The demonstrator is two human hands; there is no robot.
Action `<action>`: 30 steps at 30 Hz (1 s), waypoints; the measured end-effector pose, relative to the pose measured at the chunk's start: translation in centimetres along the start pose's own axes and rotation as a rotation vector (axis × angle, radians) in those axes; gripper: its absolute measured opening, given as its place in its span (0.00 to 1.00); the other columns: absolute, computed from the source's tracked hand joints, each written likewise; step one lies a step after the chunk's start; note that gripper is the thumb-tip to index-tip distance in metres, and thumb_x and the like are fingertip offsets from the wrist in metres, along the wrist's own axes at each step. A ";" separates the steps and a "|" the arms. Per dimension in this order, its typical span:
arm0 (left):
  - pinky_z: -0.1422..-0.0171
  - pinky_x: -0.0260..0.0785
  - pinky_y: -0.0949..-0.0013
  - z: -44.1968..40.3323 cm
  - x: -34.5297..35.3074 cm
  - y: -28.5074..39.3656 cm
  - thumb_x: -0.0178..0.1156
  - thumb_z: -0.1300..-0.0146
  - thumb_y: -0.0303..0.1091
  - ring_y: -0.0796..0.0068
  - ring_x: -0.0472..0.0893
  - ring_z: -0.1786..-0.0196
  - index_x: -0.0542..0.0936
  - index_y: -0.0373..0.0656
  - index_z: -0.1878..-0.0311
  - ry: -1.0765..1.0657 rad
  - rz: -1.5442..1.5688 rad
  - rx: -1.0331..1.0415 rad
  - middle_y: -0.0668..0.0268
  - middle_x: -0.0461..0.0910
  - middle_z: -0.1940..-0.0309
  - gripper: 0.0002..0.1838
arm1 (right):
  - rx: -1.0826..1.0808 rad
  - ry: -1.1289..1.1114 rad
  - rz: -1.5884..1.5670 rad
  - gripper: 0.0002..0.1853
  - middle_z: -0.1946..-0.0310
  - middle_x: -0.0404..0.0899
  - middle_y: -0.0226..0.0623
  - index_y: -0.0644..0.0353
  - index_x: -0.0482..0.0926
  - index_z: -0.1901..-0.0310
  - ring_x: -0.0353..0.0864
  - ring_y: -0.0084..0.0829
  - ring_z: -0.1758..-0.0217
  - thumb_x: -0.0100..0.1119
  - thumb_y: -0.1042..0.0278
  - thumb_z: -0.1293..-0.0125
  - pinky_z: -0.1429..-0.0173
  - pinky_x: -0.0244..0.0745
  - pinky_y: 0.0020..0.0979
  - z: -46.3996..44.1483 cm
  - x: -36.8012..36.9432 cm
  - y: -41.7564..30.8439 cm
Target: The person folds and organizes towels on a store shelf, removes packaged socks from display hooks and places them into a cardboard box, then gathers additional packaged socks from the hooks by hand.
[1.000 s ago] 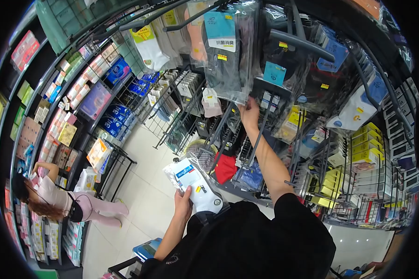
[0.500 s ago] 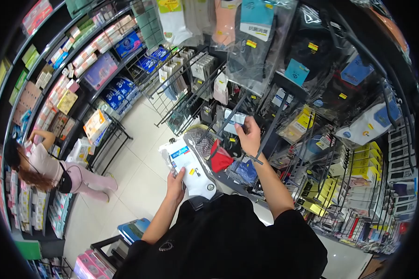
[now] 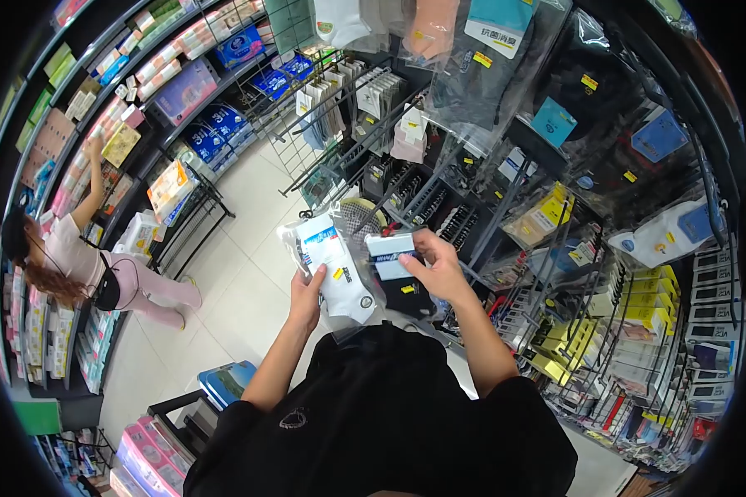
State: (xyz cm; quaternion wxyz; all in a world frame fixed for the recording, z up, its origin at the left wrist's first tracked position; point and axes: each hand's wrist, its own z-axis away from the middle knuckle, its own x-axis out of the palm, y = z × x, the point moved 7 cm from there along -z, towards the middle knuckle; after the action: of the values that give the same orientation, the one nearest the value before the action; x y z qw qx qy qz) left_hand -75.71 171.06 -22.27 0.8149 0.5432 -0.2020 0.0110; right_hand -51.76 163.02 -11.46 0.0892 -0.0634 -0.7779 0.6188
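Observation:
A clear pack of white socks (image 3: pixel 346 291) with a blue-and-white label and a yellow price sticker is pinched in my left hand (image 3: pixel 307 300), thumb across its front. Just right of it, my right hand (image 3: pixel 439 267) grips the label end of a second sock pack (image 3: pixel 389 258). This one has a white-and-blue card, and dark socks with a yellow sticker hang below. The two packs are close together in front of my chest. Behind them, a patterned grey item with a pale rim (image 3: pixel 358 217) is partly covered.
Wire racks with hooks (image 3: pixel 439 199) hold hanging sock packs ahead and right. Yellow packages (image 3: pixel 651 302) hang further right. At left, a person (image 3: pixel 75 257) reaches toward shelves of packaged goods (image 3: pixel 182 95). Pink boxes (image 3: pixel 153 460) stand low near my left side, beside tiled floor (image 3: pixel 224 306).
My right hand has come back from the rack toward my body, bringing the dark sock pack beside the white one. The person at left has stretched an arm up to the shelf.

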 end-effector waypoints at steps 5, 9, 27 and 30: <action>0.43 0.73 0.65 0.3 1.1 -0.6 0.59 0.32 0.33 0.70 0.80 0.49 0.70 0.36 0.41 -0.066 -0.023 -0.028 0.59 0.80 0.49 0.20 | 0.080 -0.103 -0.207 0.15 0.56 0.79 0.37 0.69 0.73 0.49 0.78 0.22 0.50 0.63 0.79 0.37 0.45 0.73 0.26 -0.8 3.6 0.1; 0.34 0.66 0.58 1.1 2.6 -2.5 0.50 0.27 0.46 0.65 0.75 0.40 0.66 0.40 0.34 -0.158 0.129 -0.196 0.59 0.74 0.40 0.25 | 0.105 0.089 -0.144 0.14 0.59 0.78 0.32 0.66 0.74 0.53 0.77 0.18 0.55 0.65 0.79 0.40 0.54 0.73 0.20 -2.2 4.6 3.7; 0.39 0.72 0.59 2.4 0.5 -2.9 0.60 0.34 0.32 0.64 0.77 0.43 0.67 0.38 0.37 -0.065 0.185 -0.196 0.59 0.76 0.45 0.24 | -0.268 1.033 0.582 0.31 0.47 0.71 0.45 0.65 0.65 0.39 0.74 0.38 0.50 0.68 0.73 0.44 0.52 0.74 0.36 -9.1 -18.6 5.3; 0.39 0.71 0.58 2.4 0.6 -2.8 0.60 0.34 0.32 0.64 0.77 0.43 0.67 0.38 0.37 -0.072 0.185 -0.178 0.59 0.76 0.46 0.24 | -0.295 1.010 0.462 0.29 0.54 0.76 0.44 0.65 0.69 0.42 0.76 0.39 0.53 0.69 0.73 0.46 0.53 0.74 0.37 -10.2 -20.0 6.4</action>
State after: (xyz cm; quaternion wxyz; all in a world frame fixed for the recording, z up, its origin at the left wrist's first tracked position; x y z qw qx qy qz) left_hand -75.29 167.67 -23.79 0.8476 0.4477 -0.2807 0.0487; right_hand -30.11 170.03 -16.68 0.3023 -0.5314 -0.6828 0.4001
